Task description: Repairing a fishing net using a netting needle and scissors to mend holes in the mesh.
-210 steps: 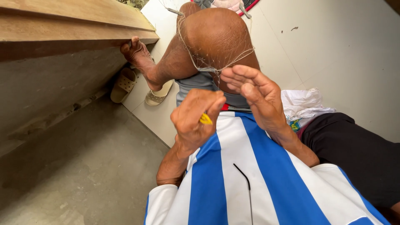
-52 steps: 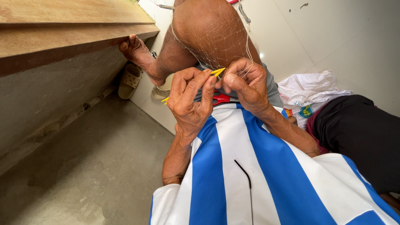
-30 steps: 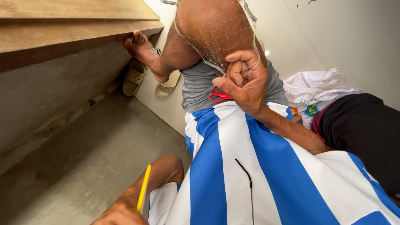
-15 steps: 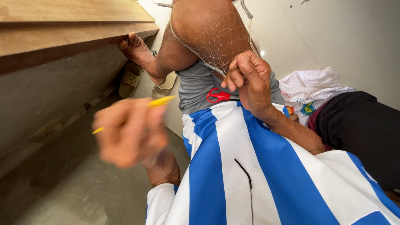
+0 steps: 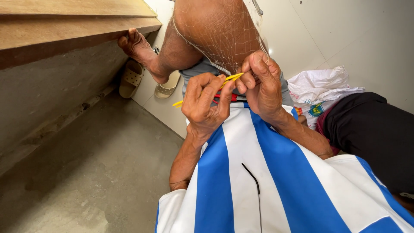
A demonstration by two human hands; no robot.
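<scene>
Nearest us, our left hand grips the yellow needle in curled fingers, its long axis slanting up and right toward our right hand. The tip lies against that hand, which pinches the net. Beyond, the net drapes over our raised knee, so both hands meet just below it.

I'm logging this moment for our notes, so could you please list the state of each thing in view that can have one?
Left hand: closed on the yellow netting needle.
Right hand: pinching the fine net.
Fine net: draped taut over the raised knee.
Red-handled scissors: lying on the lap, mostly hidden.
Sandals: off the feet, by the wall.
White plastic bag: crumpled on the floor.
</scene>
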